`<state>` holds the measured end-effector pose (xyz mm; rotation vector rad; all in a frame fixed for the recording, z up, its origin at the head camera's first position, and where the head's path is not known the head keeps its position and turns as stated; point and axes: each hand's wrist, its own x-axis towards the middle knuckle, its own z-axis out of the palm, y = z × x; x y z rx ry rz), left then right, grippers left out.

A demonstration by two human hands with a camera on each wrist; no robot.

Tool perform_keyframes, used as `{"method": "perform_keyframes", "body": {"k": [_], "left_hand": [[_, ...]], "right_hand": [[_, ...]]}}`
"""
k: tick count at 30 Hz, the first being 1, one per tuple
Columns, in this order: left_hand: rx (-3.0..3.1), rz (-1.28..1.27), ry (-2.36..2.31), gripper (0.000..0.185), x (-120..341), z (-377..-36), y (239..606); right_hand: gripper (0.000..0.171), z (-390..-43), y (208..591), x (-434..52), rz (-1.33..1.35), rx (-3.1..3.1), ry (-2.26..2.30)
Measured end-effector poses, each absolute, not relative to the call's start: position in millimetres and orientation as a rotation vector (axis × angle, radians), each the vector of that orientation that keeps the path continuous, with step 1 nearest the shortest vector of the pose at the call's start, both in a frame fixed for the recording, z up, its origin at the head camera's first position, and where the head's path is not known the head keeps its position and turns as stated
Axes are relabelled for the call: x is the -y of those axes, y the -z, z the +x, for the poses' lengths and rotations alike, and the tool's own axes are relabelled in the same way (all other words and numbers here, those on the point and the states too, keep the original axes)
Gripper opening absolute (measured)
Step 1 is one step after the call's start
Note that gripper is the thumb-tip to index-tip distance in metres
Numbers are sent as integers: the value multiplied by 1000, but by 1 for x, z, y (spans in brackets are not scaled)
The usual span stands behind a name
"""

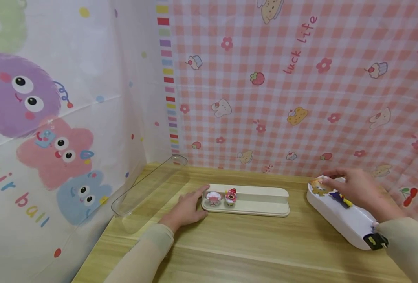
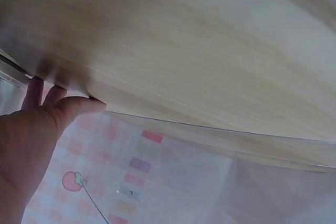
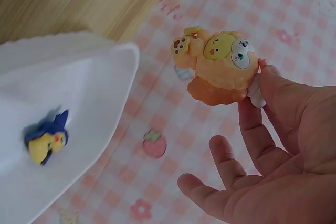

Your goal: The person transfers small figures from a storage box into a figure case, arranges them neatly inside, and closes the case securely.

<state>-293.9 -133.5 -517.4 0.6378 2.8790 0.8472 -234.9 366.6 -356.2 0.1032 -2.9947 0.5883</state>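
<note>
Animal figurine (image 3: 226,64) should handle light, stiff; R hand (image 3: 286,163) grip pinches its edge, best spot; L hand (image 1: 187,210), fingers spread, prob. touching tray (image 1: 258,201).

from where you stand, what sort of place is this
Likely a decorated tabletop corner indoors, judging by the wood-grain tabletop, the pink-and-white checked sheet behind it, and the white sheet with large cartoon creatures along the picture's left side.
</note>
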Motion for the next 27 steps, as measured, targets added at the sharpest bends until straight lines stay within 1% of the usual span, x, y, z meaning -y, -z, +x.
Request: {"method": "perform_keyframes", "body": {"k": [3, 8, 15, 27], "left_hand": [[-2867, 648, -850, 95, 134, -293, 516], [-2851, 659, -852, 99, 135, -292, 514], [-2844, 681, -855, 102, 137, -292, 513], [-2857, 647, -821, 105, 134, -293, 512]], "right_hand": [[47, -238, 358, -353, 136, 2960, -604], [39, -243, 360, -332, 197, 2932, -682], [33, -251, 370, -303, 325, 2871, -755], [28, -262, 389, -256, 352, 2905, -892]]}}
